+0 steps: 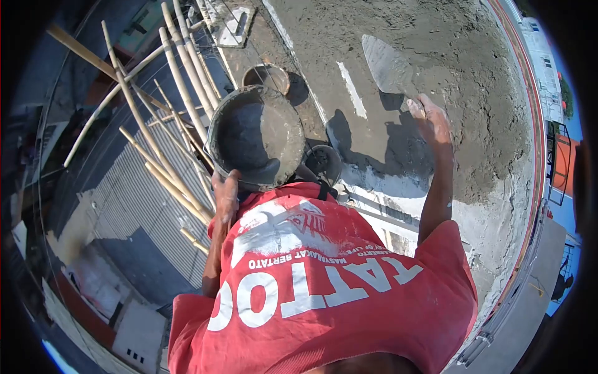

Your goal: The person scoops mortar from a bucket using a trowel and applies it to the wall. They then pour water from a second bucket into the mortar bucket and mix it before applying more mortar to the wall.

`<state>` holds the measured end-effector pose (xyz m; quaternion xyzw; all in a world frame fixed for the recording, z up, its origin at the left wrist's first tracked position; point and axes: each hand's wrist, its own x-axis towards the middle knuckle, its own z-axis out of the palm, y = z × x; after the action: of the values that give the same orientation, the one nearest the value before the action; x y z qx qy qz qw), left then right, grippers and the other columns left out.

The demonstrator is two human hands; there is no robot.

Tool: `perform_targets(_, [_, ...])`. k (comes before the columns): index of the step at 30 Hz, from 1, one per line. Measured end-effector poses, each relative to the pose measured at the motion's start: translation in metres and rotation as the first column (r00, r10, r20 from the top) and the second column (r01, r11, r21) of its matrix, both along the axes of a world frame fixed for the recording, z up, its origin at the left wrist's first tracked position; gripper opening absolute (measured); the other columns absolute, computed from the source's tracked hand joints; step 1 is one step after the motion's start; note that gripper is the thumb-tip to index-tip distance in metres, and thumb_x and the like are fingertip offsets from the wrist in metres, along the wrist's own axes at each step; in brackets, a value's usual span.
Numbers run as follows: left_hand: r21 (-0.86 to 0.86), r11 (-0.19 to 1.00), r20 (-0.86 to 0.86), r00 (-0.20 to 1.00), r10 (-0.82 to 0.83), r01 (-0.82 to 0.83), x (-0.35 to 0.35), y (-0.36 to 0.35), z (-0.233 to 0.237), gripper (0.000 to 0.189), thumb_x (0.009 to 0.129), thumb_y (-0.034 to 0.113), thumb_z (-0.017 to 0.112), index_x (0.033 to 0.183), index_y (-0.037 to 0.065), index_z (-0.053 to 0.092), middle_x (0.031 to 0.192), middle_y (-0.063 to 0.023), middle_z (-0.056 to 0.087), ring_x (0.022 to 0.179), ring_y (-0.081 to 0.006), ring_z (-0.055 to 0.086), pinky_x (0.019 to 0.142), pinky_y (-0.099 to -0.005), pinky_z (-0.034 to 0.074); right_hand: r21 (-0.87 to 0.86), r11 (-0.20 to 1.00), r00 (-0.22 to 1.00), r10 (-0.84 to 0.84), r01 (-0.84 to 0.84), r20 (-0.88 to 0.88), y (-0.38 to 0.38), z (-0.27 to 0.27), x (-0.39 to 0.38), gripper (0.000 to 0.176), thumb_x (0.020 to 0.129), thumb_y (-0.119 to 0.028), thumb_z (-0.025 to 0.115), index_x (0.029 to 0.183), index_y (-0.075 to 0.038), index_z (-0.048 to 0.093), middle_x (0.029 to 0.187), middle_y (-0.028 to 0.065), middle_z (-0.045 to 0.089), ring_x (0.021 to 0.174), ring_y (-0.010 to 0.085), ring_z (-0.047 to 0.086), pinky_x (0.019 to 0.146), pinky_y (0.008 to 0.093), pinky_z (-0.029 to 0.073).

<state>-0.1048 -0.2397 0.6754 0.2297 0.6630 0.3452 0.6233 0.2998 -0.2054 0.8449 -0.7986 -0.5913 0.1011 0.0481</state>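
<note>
My left hand (227, 194) grips the rim of a round bucket (258, 137), which is held against the front of my red shirt. Grey mortar lies inside it. In my right hand (431, 121) is the handle of a trowel (387, 65). The trowel's wide grey blade points up and left over the wall (461, 56), which is coated in rough wet mortar. Whether the blade touches the mortar cannot be made out. A bare pale strip (352, 90) shows in the coating left of the blade.
Behind the bucket stands a smaller bowl (274, 76), and another container (324, 161) is close to its right side. Bamboo poles (180, 68) cross the left side above a corrugated roof (146, 206). A mortar-smeared board (235, 28) lies at the top.
</note>
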Motion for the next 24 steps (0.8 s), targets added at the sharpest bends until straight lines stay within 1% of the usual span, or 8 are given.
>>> perform_targets(3, [0.035, 0.997, 0.042, 0.996, -0.074, 0.072, 0.000, 0.012, -0.007, 0.041, 0.070, -0.001, 0.052, 0.111, -0.005, 0.051, 0.091, -0.0086, 0.060, 0.077, -0.0172, 0.053, 0.073, -0.0277, 0.042, -0.259, 0.949, 0.978, 0.201, -0.180, 0.058, -0.008, -0.049, -0.096, 0.033, 0.084, -0.038, 0.050, 0.102, -0.010, 0.056, 0.093, 0.0111, 0.061, 0.088, 0.0336, 0.058, 0.076, 0.0412, 0.046])
perform_targets(7, [0.168, 0.974, 0.147, 0.973, -0.176, 0.150, -0.005, 0.011, -0.018, 0.042, 0.071, -0.001, 0.050, 0.113, -0.004, 0.051, 0.090, -0.0063, 0.058, 0.076, -0.0144, 0.051, 0.069, -0.0259, 0.042, -0.076, 0.880, 0.850, 0.474, -0.470, 0.230, -0.027, -0.175, -0.159, 0.021, 0.074, -0.012, 0.054, 0.092, -0.001, 0.055, 0.083, 0.0128, 0.057, 0.076, 0.0257, 0.061, 0.064, 0.0352, 0.048])
perform_targets(9, [0.183, 0.928, -0.057, 0.946, -0.318, 0.323, -0.009, 0.015, -0.025, 0.041, 0.071, 0.000, 0.049, 0.112, -0.003, 0.051, 0.084, -0.0037, 0.057, 0.072, -0.0121, 0.050, 0.065, -0.0242, 0.041, -0.271, 0.881, 0.920, 0.391, -0.387, -0.042, -0.028, -0.195, -0.183, 0.024, 0.077, -0.022, 0.056, 0.092, -0.003, 0.056, 0.085, 0.0168, 0.059, 0.075, 0.0302, 0.061, 0.063, 0.0395, 0.046])
perform_targets(13, [0.189, 0.949, 0.108, 0.955, -0.277, 0.254, -0.014, 0.013, -0.007, 0.039, 0.071, 0.001, 0.051, 0.110, -0.002, 0.052, 0.076, -0.0014, 0.055, 0.062, -0.0083, 0.048, 0.056, -0.0218, 0.039, -0.232, 0.922, 0.867, 0.172, -0.309, -0.468, -0.055, -0.181, -0.185, 0.038, 0.079, -0.038, 0.057, 0.095, -0.003, 0.055, 0.082, 0.0202, 0.059, 0.078, 0.0353, 0.059, 0.064, 0.0452, 0.044])
perform_targets(18, [0.032, 0.977, 0.046, 0.976, -0.214, 0.213, -0.034, 0.005, -0.005, 0.027, 0.072, 0.001, 0.052, 0.099, -0.002, 0.055, 0.079, -0.0045, 0.059, 0.065, -0.0127, 0.052, 0.060, -0.0250, 0.042, -0.201, 0.924, 0.713, 0.099, -0.324, -0.694, -0.064, -0.126, -0.163, 0.039, 0.078, -0.034, 0.062, 0.096, 0.000, 0.055, 0.069, 0.0156, 0.058, 0.062, 0.0288, 0.058, 0.057, 0.0352, 0.045])
perform_targets(20, [0.103, 0.989, 0.076, 0.991, -0.111, 0.102, -0.031, -0.003, -0.003, 0.028, 0.072, 0.000, 0.052, 0.100, -0.001, 0.054, 0.079, -0.0046, 0.059, 0.065, -0.0129, 0.051, 0.059, -0.0254, 0.042, -0.474, 0.823, 0.258, -0.406, -0.315, -0.877, -0.059, -0.121, -0.140, 0.031, 0.080, -0.028, 0.063, 0.089, 0.001, 0.056, 0.064, 0.0079, 0.055, 0.053, 0.0181, 0.056, 0.047, 0.0274, 0.042])
perform_targets(22, [0.072, 0.993, 0.040, 0.994, -0.098, 0.095, -0.030, -0.010, -0.003, 0.029, 0.072, -0.001, 0.052, 0.101, -0.002, 0.054, 0.080, -0.0051, 0.060, 0.066, -0.0132, 0.052, 0.061, -0.0256, 0.042, -0.462, 0.859, -0.099, -0.491, -0.221, -0.866, -0.051, -0.126, -0.106, 0.025, 0.083, -0.025, 0.062, 0.083, -0.001, 0.053, 0.063, 0.0031, 0.050, 0.048, 0.0126, 0.052, 0.041, 0.0248, 0.042])
perform_targets(24, [0.042, 0.995, -0.008, 0.996, -0.085, 0.086, -0.020, -0.010, -0.001, 0.029, 0.072, -0.002, 0.051, 0.101, -0.003, 0.053, 0.082, -0.0055, 0.060, 0.067, -0.0136, 0.052, 0.062, -0.0258, 0.043, -0.483, 0.850, -0.090, -0.509, -0.211, -0.856, -0.019, -0.152, -0.034, 0.028, 0.083, -0.030, 0.062, 0.080, -0.004, 0.052, 0.064, 0.0023, 0.050, 0.047, 0.0120, 0.051, 0.038, 0.0249, 0.041])
